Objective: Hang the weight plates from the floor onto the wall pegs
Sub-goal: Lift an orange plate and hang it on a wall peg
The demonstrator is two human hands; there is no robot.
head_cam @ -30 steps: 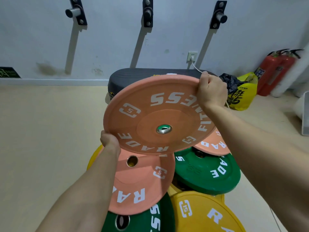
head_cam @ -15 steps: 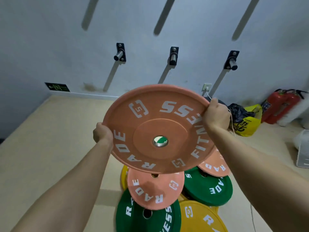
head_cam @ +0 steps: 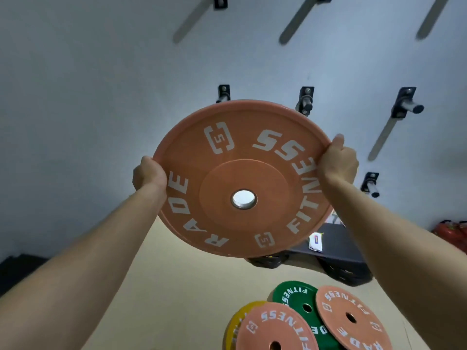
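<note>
While both hands are lifting, these hold:
plate: salmon weight plate (head_cam: 242,178), face tilting toward camera
left hand (head_cam: 149,173): clamping rim at 9 o'clock
right hand (head_cam: 337,160): clamping rim at 2 o'clock
pegs: nearest wall peg (head_cam: 223,97) sitting at 12 o'clock behind the rim; centre hole (head_cam: 243,199) lying below it

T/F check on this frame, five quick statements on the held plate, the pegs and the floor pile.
1. Both hands grip the raised salmon plate by its rim, left hand and right hand on opposite sides. True.
2. The held plate is already hung on a peg. False: it is in the hands, in front of the wall, its centre hole free.
3. The visible wall pegs carry no plates. True.
4. All plates on the floor are green. False: a green plate, a yellow plate and two salmon ones lie there.
5. The floor plates overlap in a pile. True.
</note>
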